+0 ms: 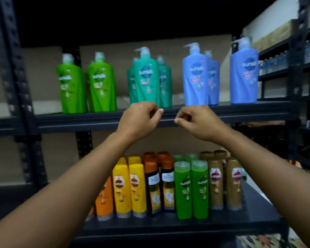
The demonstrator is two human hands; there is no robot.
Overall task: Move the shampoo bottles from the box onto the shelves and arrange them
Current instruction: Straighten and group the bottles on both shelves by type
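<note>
Pump shampoo bottles stand upright on the upper shelf: two green ones, a teal group and blue ones, with one more blue bottle at the right. Both hands hover in front of that shelf's front edge. My left hand sits just below the teal bottles, its fingers loosely curled and holding nothing. My right hand sits below the blue bottles, also curled and empty. The lower shelf carries rows of smaller yellow, orange, dark, green and brown bottles. No box is in view.
Black metal uprights frame the rack on the left. A second dark rack at the right holds water bottles and cartons. Brown cardboard backs the shelves. A patterned mat lies on the floor at the bottom right.
</note>
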